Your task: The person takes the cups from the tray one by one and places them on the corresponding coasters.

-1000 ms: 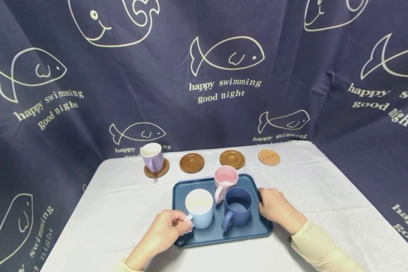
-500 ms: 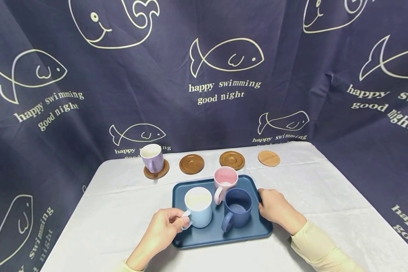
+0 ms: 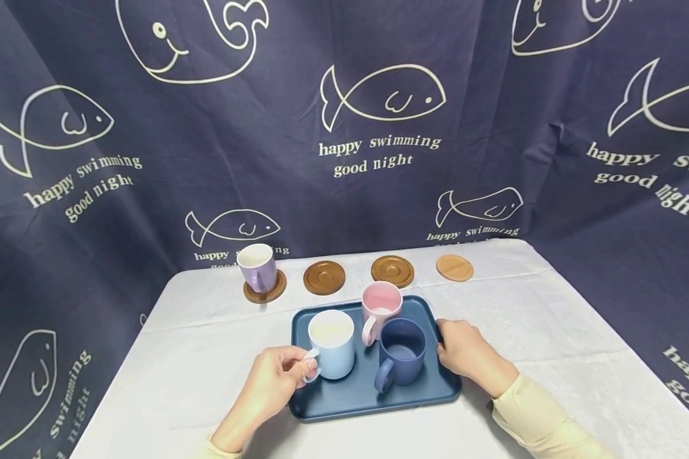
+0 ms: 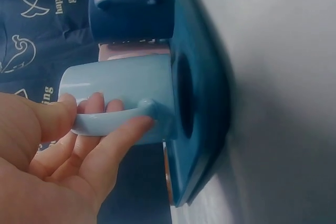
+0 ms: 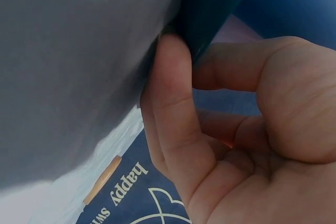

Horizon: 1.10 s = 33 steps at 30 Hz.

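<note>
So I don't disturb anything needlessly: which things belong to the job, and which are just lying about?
Likely in the job: light blue mug and tray, both held; pink mug; navy mug; purple mug; four coasters.
Just surroundings: fish-print curtain; white tablecloth.

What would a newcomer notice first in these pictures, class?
The blue curtain, printed with pale fish, fills the background. In front, at the blue tray on the white table, the left hand holds the light blue mug by its handle; the right hand grips the tray's right side.
</note>
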Each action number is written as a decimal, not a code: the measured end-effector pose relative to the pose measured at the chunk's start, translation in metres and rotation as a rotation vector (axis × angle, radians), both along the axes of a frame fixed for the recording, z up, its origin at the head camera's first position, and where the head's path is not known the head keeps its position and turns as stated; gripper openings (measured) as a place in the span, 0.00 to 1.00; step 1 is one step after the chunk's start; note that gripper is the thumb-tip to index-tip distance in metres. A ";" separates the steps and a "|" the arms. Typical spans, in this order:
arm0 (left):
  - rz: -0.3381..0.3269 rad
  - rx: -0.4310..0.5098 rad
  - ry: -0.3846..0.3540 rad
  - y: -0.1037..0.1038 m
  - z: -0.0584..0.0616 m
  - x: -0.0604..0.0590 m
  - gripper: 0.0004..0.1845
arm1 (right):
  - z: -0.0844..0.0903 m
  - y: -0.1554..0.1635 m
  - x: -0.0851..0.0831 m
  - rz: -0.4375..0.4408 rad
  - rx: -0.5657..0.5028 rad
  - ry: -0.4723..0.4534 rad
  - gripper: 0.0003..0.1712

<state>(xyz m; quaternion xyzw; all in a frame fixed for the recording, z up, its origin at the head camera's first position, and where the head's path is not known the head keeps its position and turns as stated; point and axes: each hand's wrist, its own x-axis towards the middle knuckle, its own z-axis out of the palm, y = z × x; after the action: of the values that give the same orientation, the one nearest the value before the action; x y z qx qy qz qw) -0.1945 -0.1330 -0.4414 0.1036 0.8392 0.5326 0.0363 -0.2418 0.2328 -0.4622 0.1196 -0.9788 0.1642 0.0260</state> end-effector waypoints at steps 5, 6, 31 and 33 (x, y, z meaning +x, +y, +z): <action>0.045 0.004 0.014 0.003 0.006 -0.006 0.05 | 0.000 0.000 0.000 0.002 0.004 0.001 0.04; 0.054 0.009 0.015 0.003 0.008 -0.008 0.05 | 0.000 0.000 0.000 0.002 0.004 0.002 0.05; 0.320 -0.065 0.308 0.023 0.054 -0.076 0.10 | 0.002 -0.001 0.001 -0.001 0.000 0.017 0.05; 0.335 -0.043 0.313 0.025 0.054 -0.083 0.09 | 0.002 -0.001 0.001 -0.001 -0.001 0.016 0.05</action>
<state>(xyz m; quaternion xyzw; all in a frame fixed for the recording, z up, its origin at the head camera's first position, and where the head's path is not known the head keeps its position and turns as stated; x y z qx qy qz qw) -0.2776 -0.1079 -0.3875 0.0432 0.8513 0.4905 -0.1810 -0.2411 0.2321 -0.4601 0.1202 -0.9785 0.1640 0.0338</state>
